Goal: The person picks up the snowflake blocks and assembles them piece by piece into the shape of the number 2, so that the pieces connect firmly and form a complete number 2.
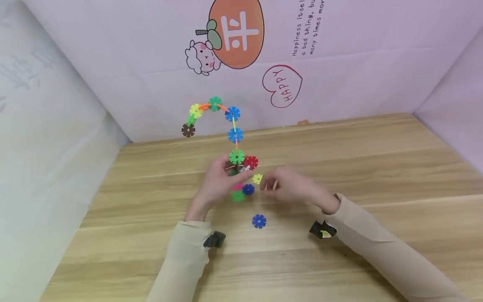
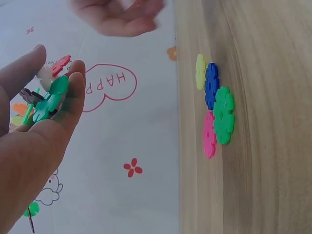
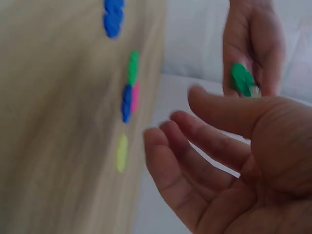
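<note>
My left hand [image 1: 216, 182] grips the lower end of a chain of interlocking snowflake discs [image 1: 235, 135], held up off the table. From the grip the chain rises through green and blue discs, arches left, and ends in a brown disc [image 1: 188, 130]. A red disc [image 1: 251, 162] sticks out at the right of the grip; in the left wrist view a green disc [image 2: 58, 87] shows between thumb and fingers. My right hand [image 1: 290, 184], blurred, hovers just right of the chain, its fingers loosely bent and nothing between them in the right wrist view.
Below the hands, loose yellow [image 1: 258, 179], dark blue [image 1: 248, 189], green [image 1: 238, 196] and pink [image 2: 209, 135] discs lie close together on the wooden table [image 1: 151, 188]. Another blue disc [image 1: 259, 221] lies nearer me. A printed cloth [image 1: 151, 96] hangs behind the table.
</note>
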A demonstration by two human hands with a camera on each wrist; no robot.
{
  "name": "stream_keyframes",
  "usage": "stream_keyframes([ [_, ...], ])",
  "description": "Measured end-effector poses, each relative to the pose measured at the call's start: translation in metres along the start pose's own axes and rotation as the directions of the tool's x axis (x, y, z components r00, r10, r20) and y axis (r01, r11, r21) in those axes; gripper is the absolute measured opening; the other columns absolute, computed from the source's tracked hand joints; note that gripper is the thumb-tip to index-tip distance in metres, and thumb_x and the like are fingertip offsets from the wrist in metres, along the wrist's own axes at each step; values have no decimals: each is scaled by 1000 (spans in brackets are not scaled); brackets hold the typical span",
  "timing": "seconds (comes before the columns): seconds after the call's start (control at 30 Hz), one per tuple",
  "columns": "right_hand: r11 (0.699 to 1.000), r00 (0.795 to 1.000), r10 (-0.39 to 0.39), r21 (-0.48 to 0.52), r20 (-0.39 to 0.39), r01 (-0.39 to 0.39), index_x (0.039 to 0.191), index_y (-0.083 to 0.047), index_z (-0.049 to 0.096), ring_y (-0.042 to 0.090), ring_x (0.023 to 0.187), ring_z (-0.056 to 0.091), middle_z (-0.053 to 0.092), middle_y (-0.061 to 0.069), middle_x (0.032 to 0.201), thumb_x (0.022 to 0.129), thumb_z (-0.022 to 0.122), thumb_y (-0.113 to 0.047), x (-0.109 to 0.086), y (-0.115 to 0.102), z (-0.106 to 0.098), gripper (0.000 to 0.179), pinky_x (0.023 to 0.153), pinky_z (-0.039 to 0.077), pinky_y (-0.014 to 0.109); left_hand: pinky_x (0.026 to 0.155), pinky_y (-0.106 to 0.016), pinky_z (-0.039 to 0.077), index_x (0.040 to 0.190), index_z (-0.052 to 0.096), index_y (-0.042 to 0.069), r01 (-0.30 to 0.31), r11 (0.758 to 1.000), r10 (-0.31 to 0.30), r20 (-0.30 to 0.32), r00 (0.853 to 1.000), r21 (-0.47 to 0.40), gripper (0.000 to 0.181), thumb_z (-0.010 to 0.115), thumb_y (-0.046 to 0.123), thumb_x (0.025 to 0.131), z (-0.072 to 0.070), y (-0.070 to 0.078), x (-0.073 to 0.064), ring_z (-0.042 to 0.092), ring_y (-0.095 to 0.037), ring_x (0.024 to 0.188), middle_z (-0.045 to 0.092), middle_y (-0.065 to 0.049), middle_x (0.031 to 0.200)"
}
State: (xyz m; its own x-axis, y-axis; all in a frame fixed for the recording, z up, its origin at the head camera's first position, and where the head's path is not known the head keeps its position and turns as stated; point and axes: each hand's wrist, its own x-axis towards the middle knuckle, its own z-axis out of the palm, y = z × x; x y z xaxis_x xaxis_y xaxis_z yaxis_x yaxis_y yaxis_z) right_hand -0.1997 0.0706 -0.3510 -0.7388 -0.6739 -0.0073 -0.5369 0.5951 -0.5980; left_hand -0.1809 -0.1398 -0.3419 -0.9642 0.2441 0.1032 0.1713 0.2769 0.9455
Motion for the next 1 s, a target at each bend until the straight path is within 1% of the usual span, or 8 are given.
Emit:
stream_keyframes([
  [0.1,1000,991,24,15,131,-26,98,-10,70,13,77,59,65,-5,85,83,76,-17,-1,-3,11,17,69,51,29,88,-31,52,107,62,11,1,1000,-1,-4,1000,-6,25,74,16,86,0,1,1,62,-19,100,64,-6,107],
  [0.27,1000,983,12,1,183,-13,100,-10,69,13,74,54,62,-3,83,74,84,-22,-2,-10,28,32,67,48,28,86,-32,53,107,62,7,-2,999,3,4,1000,-34,25,73,13,86,0,2,0,62,-21,98,64,-10,106],
  [0.37,1000,984,16,-24,176,-12,98,-10,69,12,69,50,59,-3,76,70,86,-23,-2,-12,35,36,63,45,26,84,-32,53,109,62,8,6,999,-5,15,1000,-42,27,74,14,85,-1,2,-1,63,-21,97,64,-9,106],
  [0.47,1000,986,14,-25,168,-10,93,-12,67,11,66,49,57,-3,73,70,87,-21,-3,-13,39,32,59,44,25,85,-32,53,112,62,9,6,1000,-6,21,1000,-30,31,74,16,85,0,2,-1,62,-21,98,64,-8,106],
  [0.63,1000,987,-6,-27,163,11,83,-15,62,12,68,49,57,-4,73,72,85,-17,-3,-13,42,26,61,45,27,86,-34,52,112,62,9,-4,1000,5,22,1000,-9,30,74,17,86,-1,1,-1,60,-21,98,65,-4,104],
  [0.73,1000,989,-4,3,148,4,82,-13,60,13,70,49,56,-4,75,76,81,-11,-3,-12,41,23,64,45,28,85,-34,52,110,62,9,-12,1000,12,28,1000,-17,27,74,17,86,-1,-1,0,61,-20,97,65,-5,102],
  [0.87,995,995,-20,101,96,10,86,-10,60,13,76,56,61,-1,81,83,71,0,-3,-7,32,15,68,49,29,84,-34,51,107,62,8,-25,999,26,41,999,-27,24,73,16,87,-2,-2,0,61,-20,97,65,-5,101],
  [1.0,987,1000,-4,162,-16,7,88,-8,61,18,82,63,66,5,88,85,66,3,-2,-2,12,12,69,54,30,85,-35,52,106,62,6,-27,998,29,49,998,-50,22,71,14,88,-4,-1,0,62,-20,96,65,-7,100],
])
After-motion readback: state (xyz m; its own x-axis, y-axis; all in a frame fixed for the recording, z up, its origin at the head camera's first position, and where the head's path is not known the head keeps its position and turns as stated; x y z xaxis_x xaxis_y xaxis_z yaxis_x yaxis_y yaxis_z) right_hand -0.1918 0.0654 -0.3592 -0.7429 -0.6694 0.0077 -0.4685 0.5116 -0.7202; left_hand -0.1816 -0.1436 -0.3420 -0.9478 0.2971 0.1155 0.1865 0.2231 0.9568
